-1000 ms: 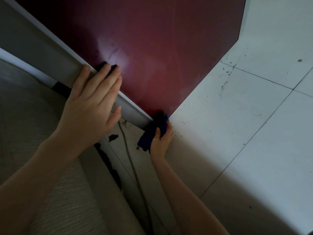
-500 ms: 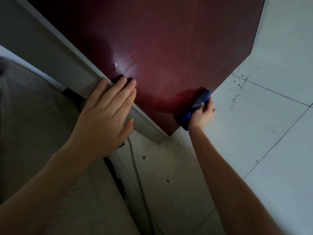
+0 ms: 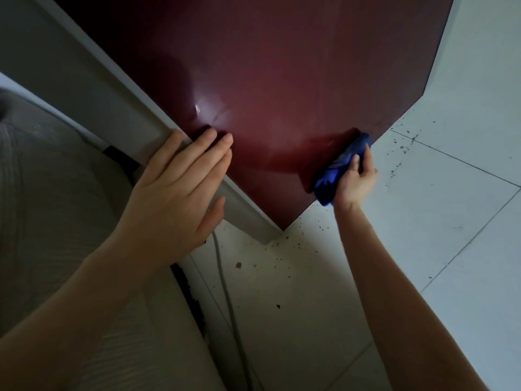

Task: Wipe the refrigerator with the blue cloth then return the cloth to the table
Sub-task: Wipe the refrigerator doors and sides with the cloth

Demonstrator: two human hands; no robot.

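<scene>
The refrigerator [image 3: 282, 74] fills the top of the head view, a glossy dark red door with a grey side panel on its left. My right hand [image 3: 355, 180] grips the bunched blue cloth [image 3: 337, 170] and holds it against the door's lower right edge, just above the floor. My left hand [image 3: 174, 190] lies flat with straight fingers over the door's left edge, fingertips on the red face. The table is not in view.
White floor tiles [image 3: 439, 210] speckled with dark crumbs spread to the right and below. A grey cable [image 3: 228, 300] runs along the floor under the refrigerator's corner. A beige ribbed cushion or sofa [image 3: 56, 221] sits at the left.
My right hand has carried the cloth from the door's bottom corner rightward and up along its lower edge. My left hand has stayed on the door's left edge.
</scene>
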